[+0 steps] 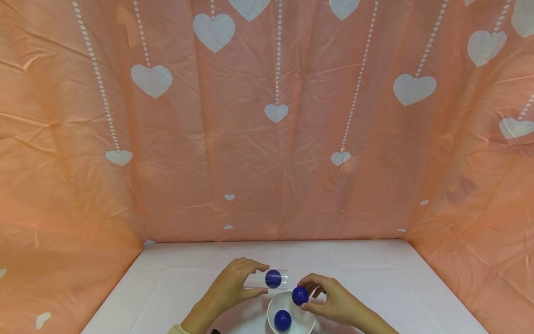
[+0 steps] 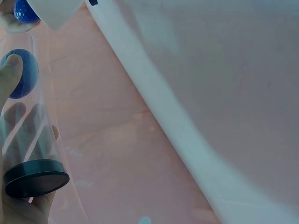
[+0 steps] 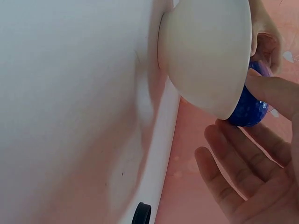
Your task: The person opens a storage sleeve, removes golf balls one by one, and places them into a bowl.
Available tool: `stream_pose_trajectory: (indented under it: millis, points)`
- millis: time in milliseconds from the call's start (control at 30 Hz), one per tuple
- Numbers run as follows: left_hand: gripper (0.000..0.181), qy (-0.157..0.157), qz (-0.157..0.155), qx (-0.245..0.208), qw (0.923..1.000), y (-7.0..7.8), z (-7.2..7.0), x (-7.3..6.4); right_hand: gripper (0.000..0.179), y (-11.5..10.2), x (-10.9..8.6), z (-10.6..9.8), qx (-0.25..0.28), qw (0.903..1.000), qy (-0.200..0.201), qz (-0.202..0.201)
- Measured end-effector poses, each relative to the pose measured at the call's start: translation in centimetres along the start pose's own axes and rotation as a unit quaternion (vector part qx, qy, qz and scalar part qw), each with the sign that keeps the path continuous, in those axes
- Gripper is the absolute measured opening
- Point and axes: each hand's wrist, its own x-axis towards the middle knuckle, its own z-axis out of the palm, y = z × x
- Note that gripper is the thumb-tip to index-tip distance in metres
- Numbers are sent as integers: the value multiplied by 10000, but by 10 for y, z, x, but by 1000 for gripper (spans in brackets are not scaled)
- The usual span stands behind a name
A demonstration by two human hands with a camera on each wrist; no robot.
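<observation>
In the head view my left hand (image 1: 233,284) grips a clear tube (image 1: 284,273) tipped on its side, its open end toward the right. A blue ball (image 1: 273,279) sits inside near that end; the left wrist view shows a black cap (image 2: 37,179) on the other end. My right hand (image 1: 333,300) pinches a second blue ball (image 1: 300,295) between thumb and fingers, over the rim of a white bowl (image 1: 303,321). Another blue ball (image 1: 282,320) lies in the bowl. The right wrist view has the held ball (image 3: 247,109) partly hidden behind the bowl.
A white-covered table (image 1: 179,264) lies under both hands. Orange sheeting with white hearts (image 1: 275,171) rises behind it and along both sides. A small black curved piece (image 3: 141,213) shows at the bottom of the right wrist view.
</observation>
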Motion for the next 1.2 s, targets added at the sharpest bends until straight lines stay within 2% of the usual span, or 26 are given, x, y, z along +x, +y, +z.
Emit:
stream_pose_trajectory:
  millis: [400, 633, 933, 1200]
  points:
    - [52, -18, 14, -17, 10000, 0, 1, 1, 33, 1, -2, -1, -324, 9966, -117, -744]
    - [53, 77, 124, 10, 9999, 0, 2, 0, 28, 1, -1, -1, -668, 9884, 57, -1362]
    - [53, 39, 103, 47, 9999, 0, 2, 0, 24, 1, -1, -1, -729, 9899, -57, -1215]
    - [53, 83, 164, 27, 9998, 0, 2, 0, 24, 0, 3, 1, -568, 9903, 76, -1268]
